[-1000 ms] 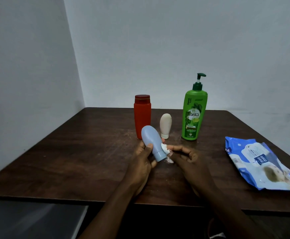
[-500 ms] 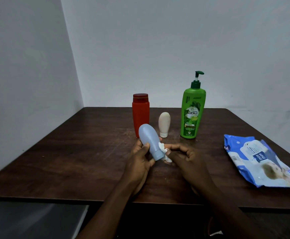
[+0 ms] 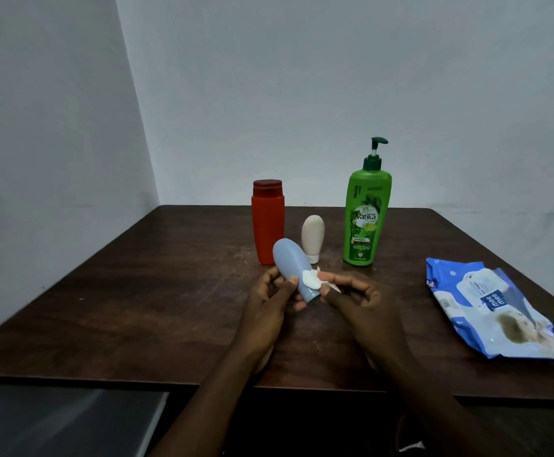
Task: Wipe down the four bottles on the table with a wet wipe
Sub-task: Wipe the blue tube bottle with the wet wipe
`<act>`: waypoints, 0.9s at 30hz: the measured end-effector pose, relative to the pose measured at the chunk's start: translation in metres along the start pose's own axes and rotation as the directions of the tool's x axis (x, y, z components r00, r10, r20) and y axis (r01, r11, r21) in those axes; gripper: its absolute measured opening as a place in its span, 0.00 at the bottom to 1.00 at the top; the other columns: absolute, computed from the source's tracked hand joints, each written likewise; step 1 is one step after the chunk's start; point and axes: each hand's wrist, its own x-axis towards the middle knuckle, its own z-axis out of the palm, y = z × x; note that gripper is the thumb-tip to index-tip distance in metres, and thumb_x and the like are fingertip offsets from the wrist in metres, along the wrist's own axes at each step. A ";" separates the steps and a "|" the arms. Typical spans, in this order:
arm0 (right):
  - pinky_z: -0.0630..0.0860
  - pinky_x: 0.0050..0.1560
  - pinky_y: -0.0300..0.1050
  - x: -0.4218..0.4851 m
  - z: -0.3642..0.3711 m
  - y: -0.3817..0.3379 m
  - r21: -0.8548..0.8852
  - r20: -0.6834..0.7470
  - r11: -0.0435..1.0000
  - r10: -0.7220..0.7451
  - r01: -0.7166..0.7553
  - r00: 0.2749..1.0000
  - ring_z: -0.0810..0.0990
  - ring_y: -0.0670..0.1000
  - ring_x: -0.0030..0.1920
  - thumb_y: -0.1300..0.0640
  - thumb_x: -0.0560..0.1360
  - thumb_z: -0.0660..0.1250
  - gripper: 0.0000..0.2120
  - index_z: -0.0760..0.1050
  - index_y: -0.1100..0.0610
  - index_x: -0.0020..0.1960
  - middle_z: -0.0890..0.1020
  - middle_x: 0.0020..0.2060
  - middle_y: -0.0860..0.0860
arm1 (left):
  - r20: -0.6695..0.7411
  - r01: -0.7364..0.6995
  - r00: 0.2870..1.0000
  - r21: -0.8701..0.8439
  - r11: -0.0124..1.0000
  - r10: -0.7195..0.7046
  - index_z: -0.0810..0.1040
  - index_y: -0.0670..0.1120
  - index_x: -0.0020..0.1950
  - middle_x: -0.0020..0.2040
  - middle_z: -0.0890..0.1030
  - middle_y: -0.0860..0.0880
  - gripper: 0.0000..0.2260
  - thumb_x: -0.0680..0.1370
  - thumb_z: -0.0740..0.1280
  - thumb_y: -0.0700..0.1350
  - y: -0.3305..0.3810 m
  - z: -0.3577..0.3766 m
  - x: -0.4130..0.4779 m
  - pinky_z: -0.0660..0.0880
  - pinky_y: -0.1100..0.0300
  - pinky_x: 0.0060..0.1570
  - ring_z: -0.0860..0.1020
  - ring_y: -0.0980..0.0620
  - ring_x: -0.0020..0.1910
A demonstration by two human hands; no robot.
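Note:
My left hand (image 3: pixel 270 303) grips a pale blue bottle (image 3: pixel 292 263) by its lower end, tilted with the rounded end up and to the left. Pinched in my right hand (image 3: pixel 356 303) is a small white wet wipe (image 3: pixel 312 280), pressed against the blue bottle's lower side. Behind them on the dark wooden table (image 3: pixel 137 291) stand a red bottle (image 3: pixel 268 222), a small cream bottle (image 3: pixel 313 237) on its cap, and a tall green pump bottle (image 3: pixel 366 216).
A blue and white pack of wet wipes (image 3: pixel 490 311) lies flat at the table's right. Grey walls meet in a corner behind the table. A grey surface (image 3: pixel 54 420) shows below the table's front edge at the left.
The wipe has slid from the bottle's cap end up onto its side. Both hands and the blue bottle stay in about the same place.

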 end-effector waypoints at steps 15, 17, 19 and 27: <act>0.76 0.50 0.29 0.000 -0.001 0.002 -0.223 0.006 0.972 -0.072 0.071 0.997 0.83 0.36 0.51 0.60 0.75 0.74 0.10 0.85 0.46 0.50 0.86 0.47 0.37 | 0.035 0.048 0.998 -0.084 0.995 -0.045 0.78 0.52 0.59 0.52 0.87 0.53 0.09 0.79 0.69 0.43 0.007 0.003 -0.005 0.82 0.59 0.50 0.85 0.54 0.53; 0.77 0.47 0.30 0.001 0.001 0.000 -0.053 0.007 0.996 0.077 -0.076 0.997 0.84 0.37 0.49 0.60 0.76 0.72 0.09 0.85 0.47 0.51 0.87 0.48 0.40 | 0.059 0.067 0.996 -0.098 0.993 -0.061 0.77 0.53 0.58 0.50 0.87 0.55 0.08 0.80 0.68 0.44 0.007 0.003 -0.004 0.81 0.57 0.54 0.84 0.55 0.53; 0.78 0.44 0.29 0.002 0.002 -0.001 0.052 0.014 0.988 0.144 -0.144 0.990 0.85 0.39 0.48 0.62 0.76 0.72 0.08 0.85 0.52 0.51 0.88 0.46 0.42 | 0.066 0.084 0.995 -0.121 0.989 -0.077 0.77 0.53 0.56 0.48 0.87 0.56 0.07 0.81 0.66 0.43 0.007 0.003 -0.003 0.80 0.55 0.56 0.84 0.56 0.53; 0.77 0.49 0.28 -0.001 0.001 0.000 -0.217 0.097 0.967 -0.117 0.135 0.988 0.83 0.38 0.51 0.64 0.72 0.76 0.09 0.87 0.54 0.50 0.86 0.48 0.41 | 0.011 0.100 0.995 -0.096 0.990 -0.100 0.78 0.50 0.59 0.57 0.85 0.50 0.10 0.85 0.59 0.41 0.002 0.001 0.000 0.80 0.54 0.57 0.84 0.53 0.55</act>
